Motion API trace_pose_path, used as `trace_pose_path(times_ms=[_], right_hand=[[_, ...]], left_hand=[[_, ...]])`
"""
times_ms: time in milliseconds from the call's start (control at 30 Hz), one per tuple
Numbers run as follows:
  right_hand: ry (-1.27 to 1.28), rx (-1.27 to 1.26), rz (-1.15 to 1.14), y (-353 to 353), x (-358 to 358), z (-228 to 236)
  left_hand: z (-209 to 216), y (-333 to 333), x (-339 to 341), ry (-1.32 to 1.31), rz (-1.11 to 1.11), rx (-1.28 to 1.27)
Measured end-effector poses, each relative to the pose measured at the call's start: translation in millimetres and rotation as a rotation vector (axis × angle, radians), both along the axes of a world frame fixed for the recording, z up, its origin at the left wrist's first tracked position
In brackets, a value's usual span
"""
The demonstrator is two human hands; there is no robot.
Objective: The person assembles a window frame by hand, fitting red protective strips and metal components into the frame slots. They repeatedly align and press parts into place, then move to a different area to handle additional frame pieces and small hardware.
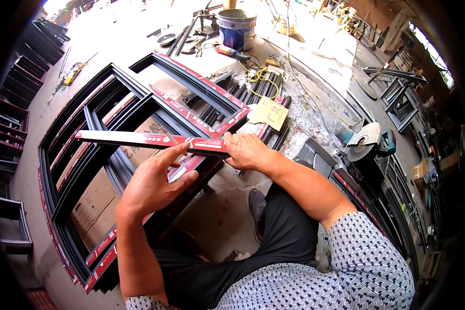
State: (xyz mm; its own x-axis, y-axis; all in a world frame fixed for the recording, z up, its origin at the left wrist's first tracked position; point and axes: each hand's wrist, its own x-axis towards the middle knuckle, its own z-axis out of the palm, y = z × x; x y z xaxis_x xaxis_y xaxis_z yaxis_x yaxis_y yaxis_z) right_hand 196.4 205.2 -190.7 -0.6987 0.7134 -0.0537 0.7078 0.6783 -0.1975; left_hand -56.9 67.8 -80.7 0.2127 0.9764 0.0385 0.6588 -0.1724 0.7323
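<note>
A long dark metal profile (201, 145) with red and white protective film lies crosswise in front of me, above a stack of window frames. My right hand (247, 151) grips its right end, with the fingers wrapped round it. Just below the bar's middle, my left hand (157, 178) has its fingers stretched and the thumb apart; whether a fingertip touches the bar I cannot tell. Beneath both hands, the dark window frames (119, 122) with red film edges are stacked. Cardboard (94, 212) shows through their openings.
Right of me stands a cut-off saw (364, 142) with a round blade. A yellow cardboard piece (269, 113) lies on loose profiles. Beyond are a power tool (232, 52) with a yellow cord and a blue bucket (236, 31). More dark frames (23, 82) line the left side.
</note>
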Motion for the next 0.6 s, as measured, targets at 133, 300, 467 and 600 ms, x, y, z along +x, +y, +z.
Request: trace_pose_path(times_ms=[133, 300, 467, 600], right_hand=[[-0.019, -0.013, 0.005, -2, -1, 5], [-0.003, 0.018, 0.004, -2, -1, 4], [0.022, 0.004, 0.017, -2, 1, 5], [-0.041, 0.102, 0.026, 4, 1, -8]], left_hand=[[-3, -2, -1, 0.015, 0.018, -0.012], [-1, -1, -3, 0.028, 0.005, -0.034], [-2, -1, -6, 0.061, -0.021, 0.021], [-4, -1, -9, 0.084, -0.038, 0.061]])
